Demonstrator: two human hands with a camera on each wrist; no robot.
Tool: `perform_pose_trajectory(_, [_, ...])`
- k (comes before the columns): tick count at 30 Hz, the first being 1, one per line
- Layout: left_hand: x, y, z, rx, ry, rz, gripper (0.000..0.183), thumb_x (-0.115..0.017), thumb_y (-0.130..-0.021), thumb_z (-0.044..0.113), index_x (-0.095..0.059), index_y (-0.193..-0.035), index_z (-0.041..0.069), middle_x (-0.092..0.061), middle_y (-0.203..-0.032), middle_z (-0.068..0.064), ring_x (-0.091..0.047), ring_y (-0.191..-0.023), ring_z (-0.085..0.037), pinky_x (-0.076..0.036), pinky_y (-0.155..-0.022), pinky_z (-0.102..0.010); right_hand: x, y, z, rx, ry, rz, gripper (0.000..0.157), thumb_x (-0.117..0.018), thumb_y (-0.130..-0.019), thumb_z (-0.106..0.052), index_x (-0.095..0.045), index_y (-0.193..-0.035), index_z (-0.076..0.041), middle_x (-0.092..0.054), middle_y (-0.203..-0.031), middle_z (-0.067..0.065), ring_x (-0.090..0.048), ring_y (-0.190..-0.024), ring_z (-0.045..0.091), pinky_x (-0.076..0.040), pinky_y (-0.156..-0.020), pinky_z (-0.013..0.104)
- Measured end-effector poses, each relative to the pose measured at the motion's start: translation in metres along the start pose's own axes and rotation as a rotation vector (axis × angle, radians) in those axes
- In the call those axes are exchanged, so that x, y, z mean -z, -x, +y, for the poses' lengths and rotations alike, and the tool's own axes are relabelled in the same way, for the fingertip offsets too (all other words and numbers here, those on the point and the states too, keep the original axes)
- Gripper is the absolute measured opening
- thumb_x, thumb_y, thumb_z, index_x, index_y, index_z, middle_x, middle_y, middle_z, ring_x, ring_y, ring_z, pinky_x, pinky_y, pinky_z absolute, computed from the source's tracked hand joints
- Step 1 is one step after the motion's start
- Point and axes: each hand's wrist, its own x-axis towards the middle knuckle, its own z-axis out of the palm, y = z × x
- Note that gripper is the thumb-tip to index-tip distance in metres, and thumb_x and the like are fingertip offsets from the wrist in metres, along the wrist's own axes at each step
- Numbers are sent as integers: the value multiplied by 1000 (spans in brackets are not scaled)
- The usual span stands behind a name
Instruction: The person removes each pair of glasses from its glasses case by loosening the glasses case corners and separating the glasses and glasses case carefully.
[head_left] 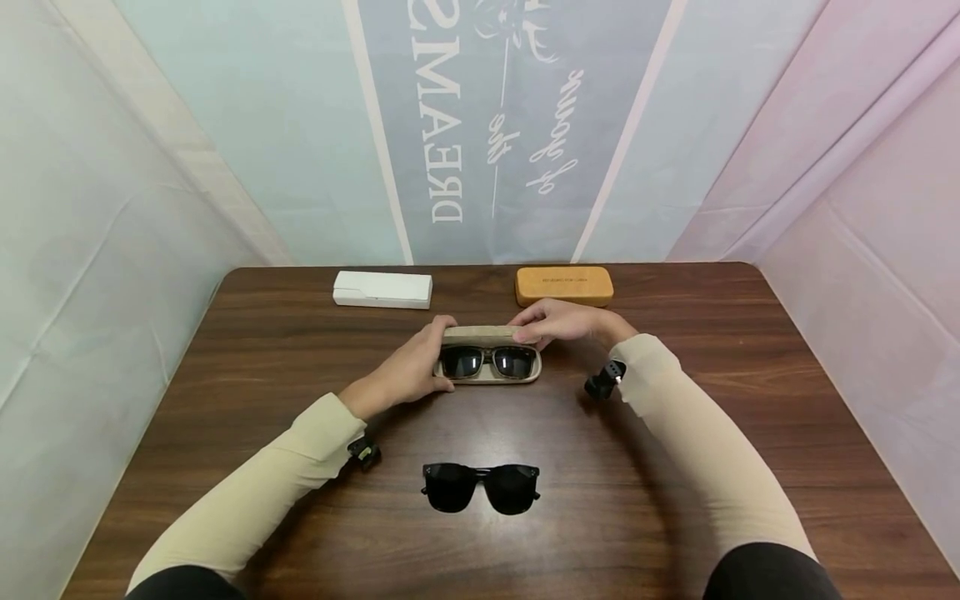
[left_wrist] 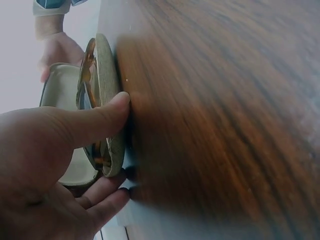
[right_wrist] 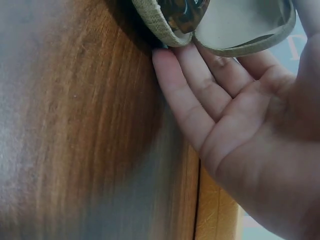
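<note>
A beige fabric-covered glasses case (head_left: 480, 335) stands with its lid raised near the table's middle. Tortoiseshell-framed sunglasses (head_left: 514, 362) lie folded inside it. My left hand (head_left: 405, 367) grips the left end of the case, its thumb along the front of the lower shell (left_wrist: 107, 62) and its fingers behind. At the right end, my right hand (head_left: 562, 321) holds the raised lid (right_wrist: 240, 27), with the thumb at its edge and the other fingers behind and beneath, near the hinge. Closer to me, black sunglasses (head_left: 512, 489) lie on the table, apart from both hands.
At the back of the brown wooden table (head_left: 262, 375) sit a white case (head_left: 382, 290) on the left and a tan-yellow case (head_left: 564, 285) just behind my right hand. A printed cloth backdrop (head_left: 525, 233) hangs beyond the far edge, with pale cloth at both sides.
</note>
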Motion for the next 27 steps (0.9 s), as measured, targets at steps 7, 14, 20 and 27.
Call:
perform_pose_trajectory(7, [0, 0, -1, -12, -4, -1, 95, -91, -78, 15, -28, -149, 7, -50, -138, -20, -51, -128, -31, -45, -106, -45, -2, 3, -5, -15, 69, 16, 52, -60, -102, -28, -54, -144, 2, -62, -135, 16, -62, -117, 24, -54, -96, 43])
perform_pose_trajectory(14, [1, 0, -1, 20, -6, -30, 96, -90, -80, 18, -28, -152, 9, -48, -142, -20, -50, -131, -32, -46, -105, -46, -6, 7, -13, -2, 191, 66, 49, -61, -103, -32, -57, -141, -1, -65, -129, 12, -63, -113, 24, -55, -91, 41])
perform_pose_trajectory(20, [2, 0, 1, 36, -11, -33, 96, -90, -79, 18, -28, -151, 10, -50, -139, -20, -51, -128, -31, -47, -103, -46, -10, 13, -23, 65, 373, 165, 44, -66, -100, -34, -65, -134, -7, -68, -126, 7, -63, -116, 23, -49, -99, 44])
perform_pose_trajectory(27, [1, -1, 2, 49, -10, -37, 95, -90, -79, 18, -28, -151, 10, -49, -139, -21, -53, -125, -32, -48, -102, -47, -19, 20, -36, 132, 494, 244, 38, -69, -99, -28, -67, -128, -3, -71, -119, 8, -66, -110, 24, -52, -96, 42])
